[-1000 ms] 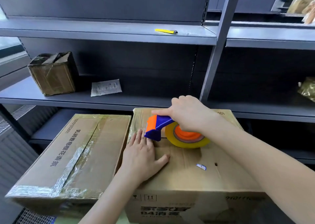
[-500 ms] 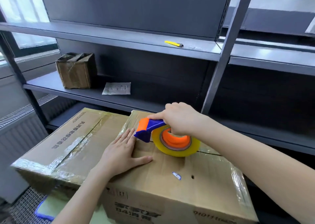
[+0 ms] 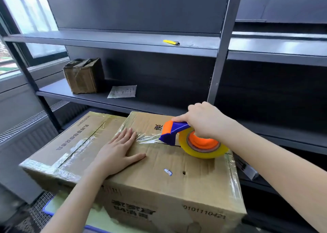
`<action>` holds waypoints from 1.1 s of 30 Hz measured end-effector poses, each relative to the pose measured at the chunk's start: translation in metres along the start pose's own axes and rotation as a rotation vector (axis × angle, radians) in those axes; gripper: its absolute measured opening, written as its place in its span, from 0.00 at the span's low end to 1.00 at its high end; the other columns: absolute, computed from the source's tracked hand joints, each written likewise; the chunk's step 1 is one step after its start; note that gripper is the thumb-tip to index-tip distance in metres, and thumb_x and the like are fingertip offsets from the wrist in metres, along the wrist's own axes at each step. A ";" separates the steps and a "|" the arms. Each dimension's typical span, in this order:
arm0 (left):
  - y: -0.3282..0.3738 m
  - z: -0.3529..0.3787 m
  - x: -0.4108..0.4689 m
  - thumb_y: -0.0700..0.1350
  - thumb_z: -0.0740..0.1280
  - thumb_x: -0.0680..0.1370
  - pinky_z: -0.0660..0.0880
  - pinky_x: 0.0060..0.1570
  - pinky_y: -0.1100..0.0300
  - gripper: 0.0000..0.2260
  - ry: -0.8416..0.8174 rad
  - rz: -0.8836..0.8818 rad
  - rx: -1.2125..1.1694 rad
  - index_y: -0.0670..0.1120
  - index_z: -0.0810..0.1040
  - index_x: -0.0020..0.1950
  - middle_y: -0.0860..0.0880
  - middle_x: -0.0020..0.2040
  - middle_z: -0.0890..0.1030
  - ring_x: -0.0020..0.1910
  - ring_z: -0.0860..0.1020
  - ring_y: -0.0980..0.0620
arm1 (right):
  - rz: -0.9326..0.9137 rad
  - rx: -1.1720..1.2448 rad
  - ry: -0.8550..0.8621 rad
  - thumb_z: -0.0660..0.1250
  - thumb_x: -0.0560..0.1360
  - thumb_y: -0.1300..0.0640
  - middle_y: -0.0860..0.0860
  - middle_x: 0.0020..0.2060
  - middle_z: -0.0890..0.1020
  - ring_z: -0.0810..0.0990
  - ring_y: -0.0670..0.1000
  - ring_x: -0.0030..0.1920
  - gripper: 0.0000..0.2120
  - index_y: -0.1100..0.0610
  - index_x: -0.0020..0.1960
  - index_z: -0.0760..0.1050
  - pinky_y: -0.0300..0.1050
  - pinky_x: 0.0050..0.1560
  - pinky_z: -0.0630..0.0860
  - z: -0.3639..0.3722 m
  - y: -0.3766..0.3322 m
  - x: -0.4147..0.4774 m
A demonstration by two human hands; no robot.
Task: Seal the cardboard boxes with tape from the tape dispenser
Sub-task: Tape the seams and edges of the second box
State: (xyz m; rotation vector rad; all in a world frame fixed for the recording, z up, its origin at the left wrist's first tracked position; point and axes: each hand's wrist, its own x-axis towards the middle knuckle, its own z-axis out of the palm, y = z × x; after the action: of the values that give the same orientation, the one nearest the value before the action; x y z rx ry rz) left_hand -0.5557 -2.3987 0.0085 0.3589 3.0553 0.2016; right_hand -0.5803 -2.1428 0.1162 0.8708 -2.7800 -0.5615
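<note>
Right hand (image 3: 205,121): curled round the handle of the blue-and-orange tape dispenser (image 3: 172,132), gripping it on top of the right cardboard box (image 3: 177,176).
Left hand (image 3: 117,148): flat and relaxed, fingers straight and together, pressing on the same box's lid near its left edge (thumb spread out to the side).
Tape dispenser: down on the lid toward its far right part, yellowish tape roll (image 3: 203,147) lying against the cardboard, blue nose pointing left.
Clear tape strip (image 3: 148,138): stretched and wrinkled, from the dispenser's nose to the left fingertips.
Left cardboard box (image 3: 70,144): just beside the right one, crinkled tape along its seam and near edge.
Middle shelf (image 3: 58,91): small taped box (image 3: 83,76) and a printed paper slip (image 3: 123,91).
Upper shelf (image 3: 106,39): yellow utility knife (image 3: 171,42), lying flat.
</note>
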 end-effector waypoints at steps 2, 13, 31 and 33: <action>0.009 0.000 0.000 0.81 0.28 0.55 0.34 0.68 0.66 0.56 -0.003 0.046 0.013 0.52 0.41 0.77 0.57 0.75 0.40 0.70 0.33 0.61 | 0.012 -0.003 0.005 0.61 0.78 0.58 0.53 0.52 0.74 0.74 0.55 0.53 0.27 0.39 0.72 0.60 0.45 0.46 0.64 0.003 -0.001 0.001; 0.046 0.014 0.012 0.80 0.28 0.53 0.37 0.66 0.67 0.60 0.033 0.027 -0.009 0.48 0.44 0.78 0.54 0.77 0.43 0.74 0.40 0.61 | -0.005 -0.009 -0.042 0.64 0.77 0.54 0.54 0.55 0.74 0.74 0.55 0.55 0.26 0.42 0.72 0.60 0.45 0.47 0.63 0.001 -0.009 0.012; 0.002 0.006 0.017 0.83 0.31 0.52 0.44 0.72 0.62 0.58 -0.020 0.013 -0.069 0.56 0.47 0.77 0.61 0.76 0.44 0.70 0.39 0.67 | 0.039 0.132 -0.187 0.62 0.76 0.60 0.48 0.44 0.68 0.71 0.51 0.47 0.33 0.38 0.74 0.54 0.43 0.42 0.67 -0.012 0.019 -0.020; 0.011 0.003 0.015 0.82 0.30 0.52 0.41 0.71 0.63 0.59 -0.017 0.004 -0.008 0.53 0.43 0.77 0.60 0.75 0.41 0.69 0.36 0.66 | 0.039 0.073 -0.130 0.62 0.77 0.56 0.50 0.50 0.72 0.73 0.52 0.53 0.32 0.38 0.75 0.52 0.43 0.46 0.65 -0.008 0.017 -0.026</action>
State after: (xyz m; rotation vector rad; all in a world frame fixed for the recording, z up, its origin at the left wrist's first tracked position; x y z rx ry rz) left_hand -0.5679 -2.3842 0.0059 0.3641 3.0366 0.2093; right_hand -0.5654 -2.1174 0.1287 0.8202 -2.9450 -0.5309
